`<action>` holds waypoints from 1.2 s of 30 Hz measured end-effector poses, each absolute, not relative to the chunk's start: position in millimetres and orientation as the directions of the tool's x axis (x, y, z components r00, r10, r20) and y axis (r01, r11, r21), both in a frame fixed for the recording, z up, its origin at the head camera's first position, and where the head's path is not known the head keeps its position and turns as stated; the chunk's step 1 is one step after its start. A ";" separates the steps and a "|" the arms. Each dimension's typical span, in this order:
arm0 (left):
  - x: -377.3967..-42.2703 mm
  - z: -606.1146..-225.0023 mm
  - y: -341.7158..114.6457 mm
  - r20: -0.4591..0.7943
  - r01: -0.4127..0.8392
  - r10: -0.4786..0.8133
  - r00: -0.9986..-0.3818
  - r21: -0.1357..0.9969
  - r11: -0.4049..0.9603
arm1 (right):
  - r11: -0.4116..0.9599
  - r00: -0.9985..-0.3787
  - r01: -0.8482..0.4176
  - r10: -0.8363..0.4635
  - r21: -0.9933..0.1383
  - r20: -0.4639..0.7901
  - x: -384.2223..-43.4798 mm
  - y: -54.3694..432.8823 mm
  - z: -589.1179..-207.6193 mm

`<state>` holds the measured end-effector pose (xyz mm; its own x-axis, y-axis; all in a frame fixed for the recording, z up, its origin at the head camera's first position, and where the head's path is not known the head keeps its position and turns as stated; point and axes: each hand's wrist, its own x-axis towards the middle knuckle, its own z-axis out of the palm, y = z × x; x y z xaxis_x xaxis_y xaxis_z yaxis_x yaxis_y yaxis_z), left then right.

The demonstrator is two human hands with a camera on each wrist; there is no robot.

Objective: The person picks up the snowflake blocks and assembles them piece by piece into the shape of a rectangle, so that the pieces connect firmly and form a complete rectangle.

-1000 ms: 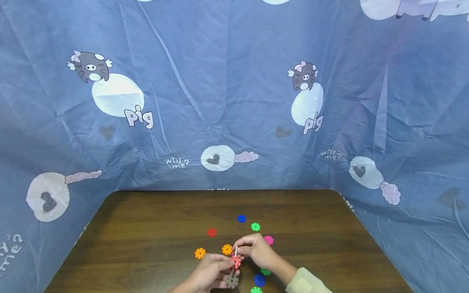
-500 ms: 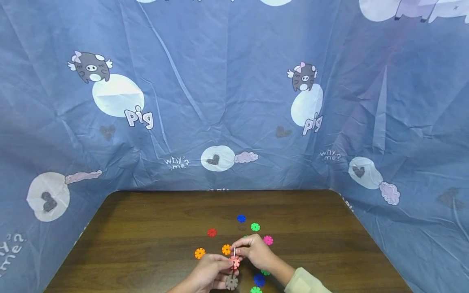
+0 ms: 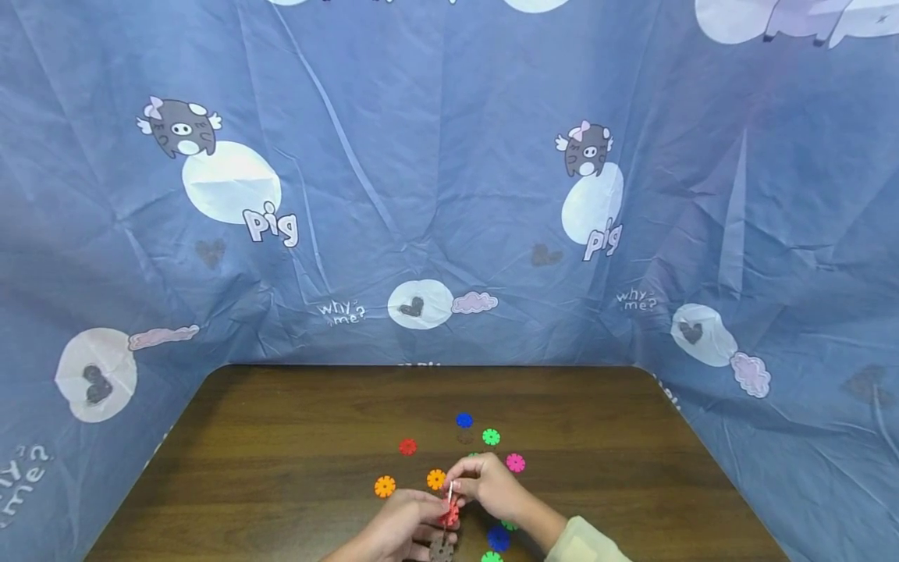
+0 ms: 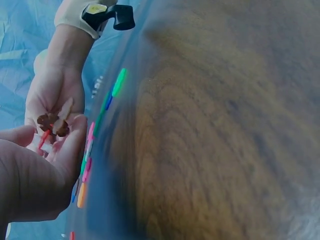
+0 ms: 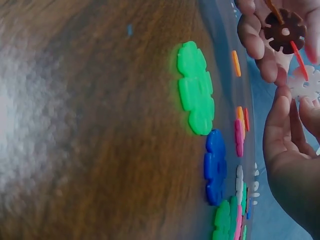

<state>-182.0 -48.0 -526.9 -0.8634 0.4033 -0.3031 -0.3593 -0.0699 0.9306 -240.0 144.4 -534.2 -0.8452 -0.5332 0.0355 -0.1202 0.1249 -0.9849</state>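
My left hand (image 3: 402, 521) holds a small chain of notched plastic discs at the table's front. In it are a brown disc (image 5: 285, 31) and a red disc (image 3: 452, 514), slotted together edge to face. A second brown piece (image 5: 273, 10) crosses the brown disc. Between thumb and fingers, my right hand (image 3: 490, 488) pinches a white disc (image 5: 306, 84), seen nearly edge-on in the head view. White and red meet at their rims; how deep they are slotted is hard to tell. Fingers hide part of the chain.
Loose notched discs lie on the brown wooden table (image 3: 281, 437): orange (image 3: 385, 486), red (image 3: 408, 446), blue (image 3: 464, 420), green (image 3: 491, 436) and pink (image 3: 516, 462). Another blue disc (image 5: 215, 167) and green disc (image 5: 195, 89) lie by the right forearm. A blue patterned cloth (image 3: 435, 195) hangs behind.
The held chain has tipped, and its brown disc sits slightly lower. The red disc shows less of its face. Both hands stay nearly in place; the loose discs lie as before.
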 end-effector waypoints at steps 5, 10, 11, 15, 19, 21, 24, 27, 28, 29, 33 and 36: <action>-181.9 -525.5 -48.2 -0.331 -0.379 0.388 -0.860 0.924 -0.052 | 0.167 -0.845 -0.151 -0.533 -0.974 0.040 -239.3 144.1 -534.9; -180.4 -525.9 -47.1 -0.322 -0.345 0.357 -0.877 0.939 -0.001 | 0.209 -0.835 -0.226 -0.545 -0.951 0.079 -240.4 143.6 -536.6; -180.3 -526.3 -46.8 -0.323 -0.343 0.351 -0.879 0.939 0.006 | 0.219 -0.832 -0.239 -0.549 -0.946 0.083 -240.6 143.7 -536.3; -180.5 -528.4 -45.7 -0.325 -0.339 0.344 -0.881 0.941 0.021 | 0.251 -0.837 -0.238 -0.543 -0.938 0.067 -243.0 145.8 -532.0; -180.3 -530.5 -45.7 -0.332 -0.345 0.342 -0.879 0.938 0.025 | 0.335 -0.868 -0.225 -0.495 -0.915 0.032 -248.8 150.6 -527.6; -180.2 -531.1 -45.5 -0.343 -0.355 0.340 -0.875 0.934 0.028 | 0.420 -0.879 -0.248 -0.477 -0.873 0.020 -251.6 152.9 -527.1; -179.8 -531.5 -45.3 -0.349 -0.363 0.340 -0.873 0.932 0.025 | 0.563 -0.876 -0.320 -0.482 -0.762 0.013 -253.8 153.5 -530.1; -179.4 -530.9 -45.1 -0.353 -0.369 0.340 -0.872 0.929 0.017 | 0.676 -0.867 -0.411 -0.497 -0.611 0.033 -253.6 151.0 -534.9; -179.3 -530.7 -45.0 -0.349 -0.367 0.343 -0.872 0.930 0.013 | 0.705 -0.865 -0.433 -0.501 -0.562 0.039 -253.0 149.7 -536.3; -179.3 -530.7 -44.9 -0.344 -0.364 0.345 -0.873 0.931 0.008 | 0.732 -0.866 -0.445 -0.497 -0.516 0.042 -252.4 148.4 -537.2; -179.5 -531.5 -44.8 -0.322 -0.346 0.349 -0.880 0.938 -0.008 | 0.797 -0.877 -0.460 -0.478 -0.393 0.057 -250.4 143.6 -537.2; -178.9 -532.1 -45.0 -0.307 -0.336 0.349 -0.885 0.942 -0.022 | 0.804 -0.882 -0.452 -0.468 -0.385 0.058 -249.3 142.2 -533.9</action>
